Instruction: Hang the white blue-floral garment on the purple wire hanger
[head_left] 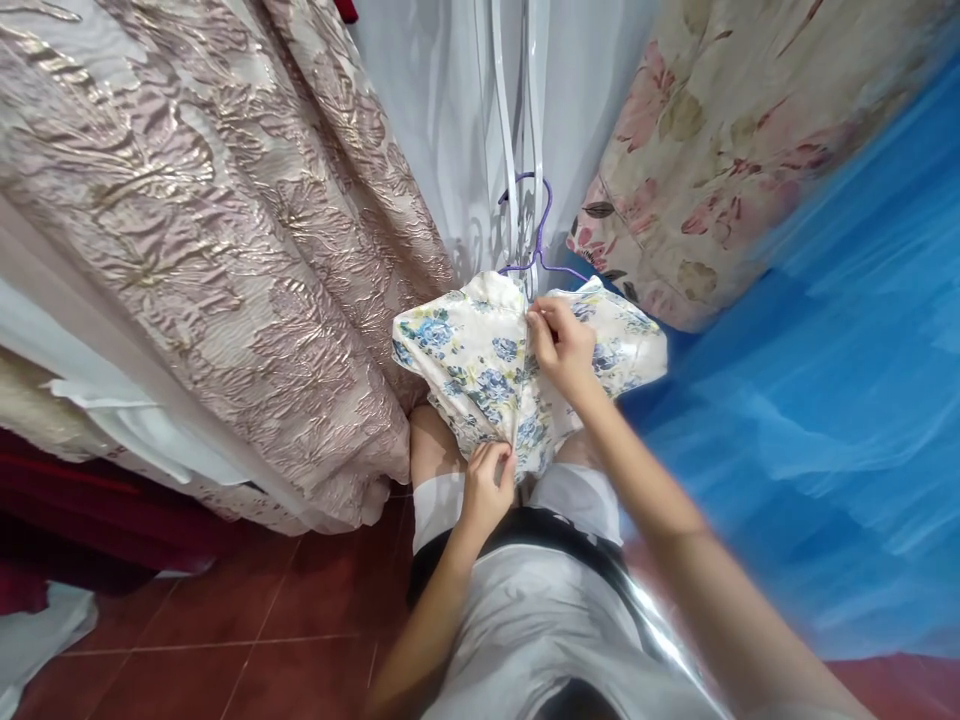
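Observation:
A white garment with blue flowers hangs in front of my legs on a purple hanger. A straight line, a seam or a zipper, runs down its middle; I cannot tell which. My right hand pinches this line near the top, just below the hanger, and whatever small part sits in the fingertips is hidden. Lower down, my left hand has its thumb and fingers closed on the cloth at the line's bottom end. Between the two hands the fabric is drawn fairly straight.
A pink-and-gold embossed gown hangs close on the left. Blue tulle and a floral-printed cloth hang at the right. Behind the hanger are white fabric and white straps. Red tiles cover the floor.

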